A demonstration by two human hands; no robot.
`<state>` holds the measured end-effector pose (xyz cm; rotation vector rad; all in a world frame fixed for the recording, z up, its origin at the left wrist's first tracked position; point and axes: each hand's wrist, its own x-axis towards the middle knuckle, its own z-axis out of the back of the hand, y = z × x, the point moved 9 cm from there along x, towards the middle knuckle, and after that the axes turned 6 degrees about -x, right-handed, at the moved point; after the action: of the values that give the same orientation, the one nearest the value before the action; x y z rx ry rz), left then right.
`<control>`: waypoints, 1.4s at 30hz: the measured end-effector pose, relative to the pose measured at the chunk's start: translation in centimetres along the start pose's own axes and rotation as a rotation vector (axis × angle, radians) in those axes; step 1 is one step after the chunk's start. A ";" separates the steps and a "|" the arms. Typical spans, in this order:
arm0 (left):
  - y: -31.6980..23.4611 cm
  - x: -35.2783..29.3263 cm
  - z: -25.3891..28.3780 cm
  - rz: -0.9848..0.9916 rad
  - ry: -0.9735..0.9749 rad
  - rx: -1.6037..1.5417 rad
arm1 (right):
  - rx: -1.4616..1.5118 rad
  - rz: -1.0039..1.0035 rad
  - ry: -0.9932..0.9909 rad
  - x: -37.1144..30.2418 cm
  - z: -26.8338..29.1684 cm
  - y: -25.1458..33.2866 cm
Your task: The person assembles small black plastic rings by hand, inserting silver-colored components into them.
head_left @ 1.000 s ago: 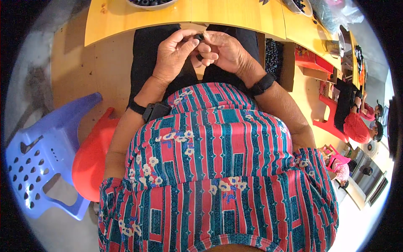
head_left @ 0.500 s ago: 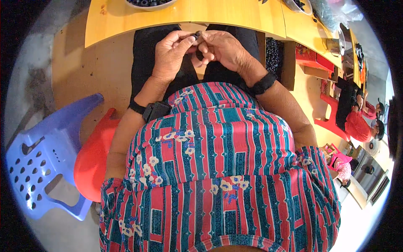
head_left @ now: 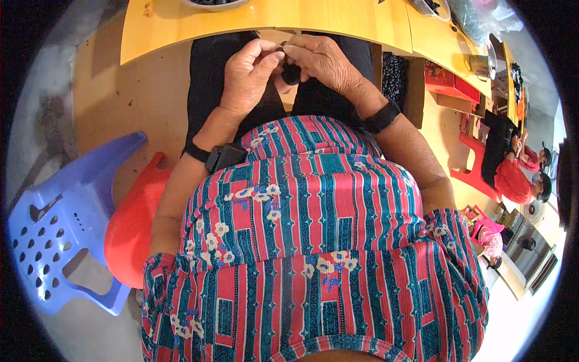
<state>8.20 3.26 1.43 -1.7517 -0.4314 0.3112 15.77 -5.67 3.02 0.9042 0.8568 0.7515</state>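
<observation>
Pinched between narrowed fingertips of left hand (head_left: 245,78) and right hand (head_left: 327,62): small dark piece (head_left: 281,49). Just nearer, at right hand's fingers: round black piece (head_left: 291,75). Farther out: yellow table (head_left: 338,19), pale bowl (head_left: 218,8) far left.

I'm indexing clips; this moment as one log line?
left hand: fingertips near right's | right hand: fingertips near left's | dark round piece: between hands, grip unclear | bowl: on table

looks like a small workshop tbh, judging by the long yellow worktable (head_left: 338,18), open box (head_left: 415,90) of little black parts (head_left: 394,78) underneath, bowl (head_left: 218,8) up top, plastic chairs (head_left: 75,214) and co-workers (head_left: 509,179) further along
</observation>
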 end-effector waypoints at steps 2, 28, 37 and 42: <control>-0.3 -0.1 -0.1 -0.018 0.023 0.006 | 0.029 -0.007 0.016 0.0 -0.1 0.2; 2.6 -0.2 -0.4 0.240 0.073 -0.444 | 0.258 -0.011 0.153 0.2 -1.3 -0.5; 2.7 -0.5 -0.6 0.300 0.114 -0.456 | 0.281 0.009 0.177 0.4 -1.3 -1.2; 2.9 -0.5 -0.5 0.298 0.096 -0.440 | 0.263 0.035 0.220 0.5 -1.4 -1.0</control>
<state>8.36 2.04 -1.25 -2.2586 -0.1729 0.3595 14.94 -5.19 1.52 1.0840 1.1561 0.7899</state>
